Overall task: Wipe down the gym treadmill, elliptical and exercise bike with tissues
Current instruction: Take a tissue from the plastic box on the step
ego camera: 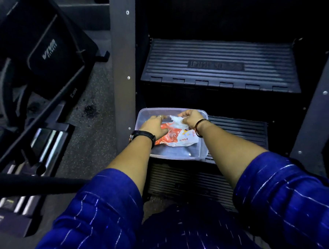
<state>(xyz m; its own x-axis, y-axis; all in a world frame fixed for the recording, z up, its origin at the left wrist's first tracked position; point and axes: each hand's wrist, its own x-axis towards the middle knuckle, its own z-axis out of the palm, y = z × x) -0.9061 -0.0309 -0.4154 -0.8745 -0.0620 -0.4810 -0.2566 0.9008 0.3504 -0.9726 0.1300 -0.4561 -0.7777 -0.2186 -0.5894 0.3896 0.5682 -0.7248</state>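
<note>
A clear plastic container [199,153] sits on a ribbed black step [240,130] of a stair-type machine. Inside it lies an orange and white tissue pack [177,138]. My left hand [155,124], with a black watch on the wrist, presses down on the pack's left side. My right hand [191,118], wearing a bangle, pinches a crumpled white tissue [176,121] at the pack's top. The far ends of the fingers are partly hidden by the tissue.
A higher ribbed step [219,64] lies beyond the container. Grey side rails [123,69] flank the steps. To the left stand a black exercise machine [47,52] and a black handlebar [35,183] over speckled floor [87,128]. My blue striped sleeves fill the foreground.
</note>
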